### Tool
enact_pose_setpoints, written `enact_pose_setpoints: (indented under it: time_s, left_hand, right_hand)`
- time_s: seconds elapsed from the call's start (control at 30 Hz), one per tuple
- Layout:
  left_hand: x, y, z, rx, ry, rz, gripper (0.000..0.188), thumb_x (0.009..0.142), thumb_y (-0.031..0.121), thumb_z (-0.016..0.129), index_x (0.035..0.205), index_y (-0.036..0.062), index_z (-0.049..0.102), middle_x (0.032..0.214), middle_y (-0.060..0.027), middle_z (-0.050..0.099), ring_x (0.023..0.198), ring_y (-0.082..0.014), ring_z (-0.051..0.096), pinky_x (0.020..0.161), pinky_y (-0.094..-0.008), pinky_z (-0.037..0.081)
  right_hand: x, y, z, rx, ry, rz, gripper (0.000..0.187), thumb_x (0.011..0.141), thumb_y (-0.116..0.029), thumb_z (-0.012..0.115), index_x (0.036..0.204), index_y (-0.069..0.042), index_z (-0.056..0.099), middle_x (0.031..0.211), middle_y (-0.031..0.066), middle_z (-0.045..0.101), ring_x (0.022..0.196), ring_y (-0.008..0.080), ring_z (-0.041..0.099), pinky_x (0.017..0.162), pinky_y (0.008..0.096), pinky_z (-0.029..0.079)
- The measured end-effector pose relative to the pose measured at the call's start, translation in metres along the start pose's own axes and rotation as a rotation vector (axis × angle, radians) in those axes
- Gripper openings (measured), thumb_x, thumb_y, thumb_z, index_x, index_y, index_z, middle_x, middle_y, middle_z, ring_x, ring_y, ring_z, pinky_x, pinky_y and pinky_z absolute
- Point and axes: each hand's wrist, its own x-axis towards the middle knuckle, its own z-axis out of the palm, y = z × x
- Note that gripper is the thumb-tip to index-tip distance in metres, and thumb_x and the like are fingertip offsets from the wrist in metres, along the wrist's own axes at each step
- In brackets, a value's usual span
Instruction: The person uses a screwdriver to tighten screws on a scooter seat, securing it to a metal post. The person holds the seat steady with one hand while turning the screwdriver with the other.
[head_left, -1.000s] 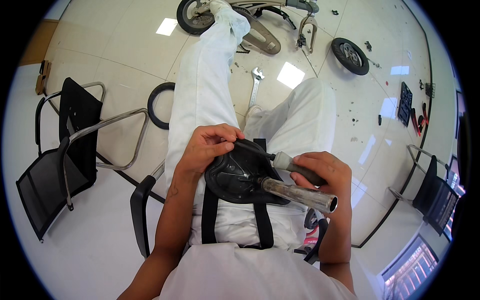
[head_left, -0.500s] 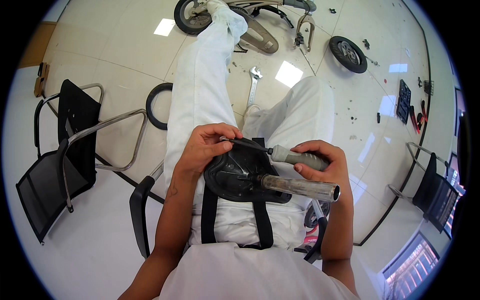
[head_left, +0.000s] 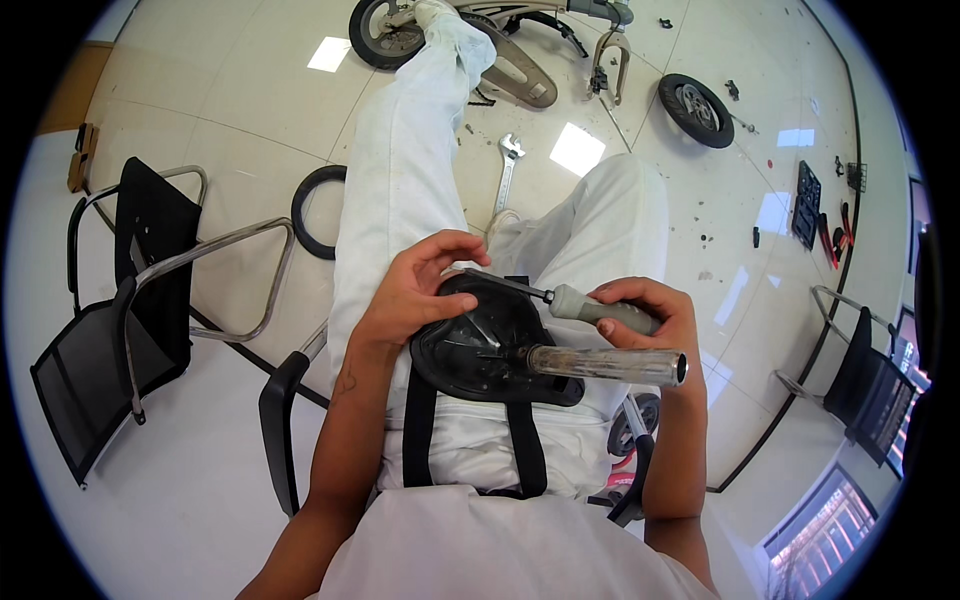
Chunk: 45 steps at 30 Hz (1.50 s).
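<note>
1 black moulded, metal-posted saddle (head_left: 468, 352) lies on white trousers (head_left: 395, 190). At its far-left edge, the left grip (head_left: 412, 292) rests unclenched; rightward, the right grip (head_left: 672, 315) clasps 1 grey-handled tool (head_left: 578, 306). Beyond the saddle, 1 silver wrench (head_left: 507, 177) lies on wide pale tiles (head_left: 250, 115).

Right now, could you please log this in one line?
black saddle: underside up, metal tube attached; left hand: open at saddle's edge; right hand: gripping grey-handled tool
</note>
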Motion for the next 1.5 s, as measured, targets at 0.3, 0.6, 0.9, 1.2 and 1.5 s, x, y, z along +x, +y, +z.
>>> enact_pose_setpoints:
  time_s: [0.3, 0.6, 0.9, 1.2, 1.5]
  left_hand:
    - [0.002, -0.001, 0.001, 0.013, -0.019, 0.002, 0.057, 0.076, -0.006, 0.072, 0.13, -0.0043, 0.055, 0.131, -0.0107, 0.054, 0.126, -0.0244, 0.052, 0.104, -0.0378, 0.047]
    - [0.003, -0.001, 0.001, 0.018, -0.024, -0.01, 0.053, 0.077, -0.004, 0.07, 0.129, -0.0051, 0.057, 0.13, -0.0116, 0.056, 0.124, -0.0248, 0.054, 0.105, -0.0382, 0.047]
    - [0.002, 0.001, 0.001, 0.012, -0.016, -0.022, 0.054, 0.076, -0.005, 0.069, 0.129, -0.0059, 0.057, 0.13, -0.012, 0.056, 0.124, -0.0245, 0.054, 0.106, -0.0383, 0.045]
    - [0.002, 0.001, 0.001, 0.005, -0.017, -0.025, 0.053, 0.077, -0.007, 0.068, 0.128, -0.0061, 0.056, 0.13, -0.0122, 0.055, 0.124, -0.0246, 0.054, 0.105, -0.0388, 0.047]
    - [0.003, 0.0, 0.001, 0.0, -0.024, -0.012, 0.053, 0.077, -0.007, 0.069, 0.129, -0.0066, 0.056, 0.13, -0.0122, 0.055, 0.125, -0.0247, 0.054, 0.104, -0.0394, 0.048]
  right_hand:
    - [-0.027, -0.03, -0.033, -0.19, 0.057, -0.149, 0.023, 0.075, 0.004, 0.078, 0.096, 0.002, 0.07, 0.095, 0.0099, 0.072, 0.087, 0.014, 0.066, 0.076, 0.0259, 0.051]
    - [-0.04, -0.04, -0.04, -0.409, 0.038, -0.125, 0.024, 0.066, 0.001, 0.075, 0.09, 0.002, 0.071, 0.092, 0.0128, 0.072, 0.084, 0.0222, 0.069, 0.076, 0.0299, 0.053]
    - [-0.038, -0.04, -0.039, -0.445, 0.035, -0.109, 0.024, 0.066, 0.0, 0.076, 0.089, 0.002, 0.071, 0.092, 0.0122, 0.073, 0.085, 0.0218, 0.069, 0.076, 0.0294, 0.053]
    - [-0.037, -0.038, -0.038, -0.459, 0.027, -0.113, 0.025, 0.066, 0.001, 0.077, 0.091, 0.001, 0.071, 0.091, 0.0117, 0.072, 0.083, 0.0213, 0.069, 0.074, 0.0289, 0.052]
    - [-0.037, -0.039, -0.035, -0.475, 0.024, -0.111, 0.024, 0.068, 0.002, 0.077, 0.091, 0.001, 0.071, 0.09, 0.0114, 0.072, 0.079, 0.0196, 0.068, 0.071, 0.0282, 0.052]
